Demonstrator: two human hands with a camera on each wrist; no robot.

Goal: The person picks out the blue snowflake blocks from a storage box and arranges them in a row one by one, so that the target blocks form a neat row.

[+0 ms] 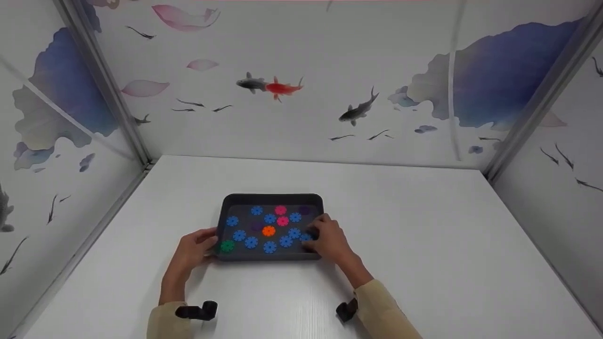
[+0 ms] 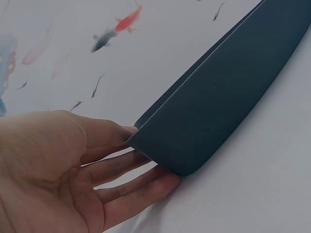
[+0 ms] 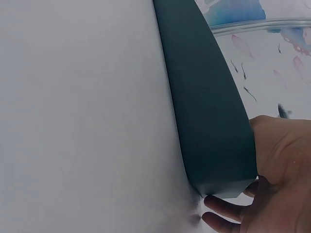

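A dark grey rectangular tray stands on the white table. Inside it lie several notched plastic discs: mostly blue ones, plus two pink, an orange disc, a green disc and dark purple ones. My left hand grips the tray's left side near the front corner; in the left wrist view its thumb is at the rim, its fingers underneath it outside. At the right side, my right hand holds the wall, thumb inside; in the right wrist view two fingertips reach down past the outer corner.
White table extends around the tray on all sides. Tall panels printed with fish and petals enclose its back and both sides, with metal posts at the corners. A black wrist camera sits on each sleeve.
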